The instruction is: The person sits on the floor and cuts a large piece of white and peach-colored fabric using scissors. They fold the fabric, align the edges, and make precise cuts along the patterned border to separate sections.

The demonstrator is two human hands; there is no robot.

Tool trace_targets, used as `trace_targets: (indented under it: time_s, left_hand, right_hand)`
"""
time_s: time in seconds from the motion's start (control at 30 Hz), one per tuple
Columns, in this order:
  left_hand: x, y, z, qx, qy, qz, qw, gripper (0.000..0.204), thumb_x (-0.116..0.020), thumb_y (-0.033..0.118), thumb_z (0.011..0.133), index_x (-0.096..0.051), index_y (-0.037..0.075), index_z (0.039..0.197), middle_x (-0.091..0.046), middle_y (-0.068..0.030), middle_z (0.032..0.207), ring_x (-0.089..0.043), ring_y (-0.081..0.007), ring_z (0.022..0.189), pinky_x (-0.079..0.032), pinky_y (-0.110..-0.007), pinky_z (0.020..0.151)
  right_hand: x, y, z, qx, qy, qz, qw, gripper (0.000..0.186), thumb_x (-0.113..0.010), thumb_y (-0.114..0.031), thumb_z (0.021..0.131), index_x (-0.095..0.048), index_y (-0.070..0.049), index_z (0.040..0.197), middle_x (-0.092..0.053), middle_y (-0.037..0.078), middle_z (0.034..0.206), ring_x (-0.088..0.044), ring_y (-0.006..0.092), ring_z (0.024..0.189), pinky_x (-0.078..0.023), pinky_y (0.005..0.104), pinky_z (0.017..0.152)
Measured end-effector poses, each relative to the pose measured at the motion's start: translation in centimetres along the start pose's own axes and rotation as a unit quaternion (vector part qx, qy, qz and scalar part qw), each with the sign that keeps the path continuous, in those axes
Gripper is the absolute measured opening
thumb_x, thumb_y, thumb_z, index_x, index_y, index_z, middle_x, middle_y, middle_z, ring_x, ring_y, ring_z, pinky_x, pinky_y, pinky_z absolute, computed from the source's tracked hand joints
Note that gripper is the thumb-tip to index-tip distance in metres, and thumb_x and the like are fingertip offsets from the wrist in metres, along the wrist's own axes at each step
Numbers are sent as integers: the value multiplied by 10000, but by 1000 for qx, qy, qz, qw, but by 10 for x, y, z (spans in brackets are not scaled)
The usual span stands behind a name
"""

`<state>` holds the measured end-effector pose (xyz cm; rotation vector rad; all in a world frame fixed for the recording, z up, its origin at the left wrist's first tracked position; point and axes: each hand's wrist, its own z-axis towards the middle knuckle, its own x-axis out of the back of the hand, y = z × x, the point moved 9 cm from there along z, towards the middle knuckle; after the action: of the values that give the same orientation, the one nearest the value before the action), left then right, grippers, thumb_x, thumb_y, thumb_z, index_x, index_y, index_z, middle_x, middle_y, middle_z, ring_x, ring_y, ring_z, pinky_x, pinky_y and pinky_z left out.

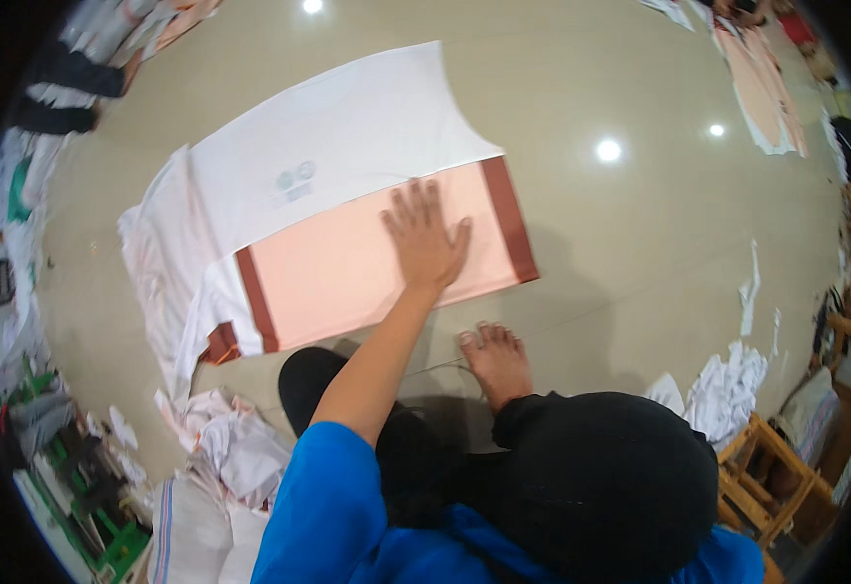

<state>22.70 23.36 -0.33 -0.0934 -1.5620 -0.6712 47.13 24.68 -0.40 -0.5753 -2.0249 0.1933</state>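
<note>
Peach cloth, with a brown band at either end, is pressed to the shiny floor by the left hand, which is laid palm down, fingers spread, with nothing gripped. The right hand is not shown (its state cannot be told). Along the peach cloth's far edge, a broad white cloth is spread out. The smoothing is judged to be mostly done: the middle is flat, while the creased left end appears left to be straightened. A bare foot is planted nearby; farther out, crumpled white fabric, a wooden stool and a striped sack are seen.
</note>
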Motion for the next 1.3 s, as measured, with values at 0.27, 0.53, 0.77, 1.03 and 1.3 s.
trace_targets:
  time_s: [0.27,0.53,0.77,1.03,1.3]
  left_hand:
    - [30,-18,8,26,-46,-215,975,863,-552,523,1118,-310,-46,1722,-270,-328,1790,-209,-549,1666,-147,-672,1353]
    - [91,-164,-21,-3,-81,-123,989,733,-702,407,1069,-469,40,1659,-387,-305,1745,-351,-502,1622,-305,-586,1327]
    - [104,-310,-71,279,-41,-33,959,896,-731,494,1012,-374,97,1732,-273,-258,1818,-194,-599,1655,-222,-696,1331]
    - [100,-277,-44,293,-56,-3,955,954,-713,511,1012,-280,138,1776,-183,-231,1854,-135,-566,1685,-209,-719,1329]
    - [102,-279,-45,289,-54,12,956,962,-726,519,1013,-292,113,1769,-211,-235,1844,-171,-549,1682,-219,-723,1324]
  right_hand:
    - [28,-12,-2,-20,62,-68,996,430,-461,-367,1159,-644,-107,1449,-643,195,1517,-572,430,1449,-473,569,1172]
    - [23,-5,-1,-70,76,-21,994,296,-524,-263,1124,-649,-132,1358,-624,177,1531,-571,429,1433,-503,551,1136]
    - [25,-8,0,-54,82,-65,993,308,-516,-287,1128,-663,-131,1349,-641,181,1510,-603,421,1393,-520,551,1110]
    - [17,0,0,-28,108,-80,990,295,-525,-288,1124,-664,-128,1329,-666,168,1480,-639,402,1352,-539,529,1104]
    - [57,20,11,-20,67,-46,996,527,-531,-420,1151,-639,-5,1456,-678,221,1448,-623,371,1376,-515,491,1133]
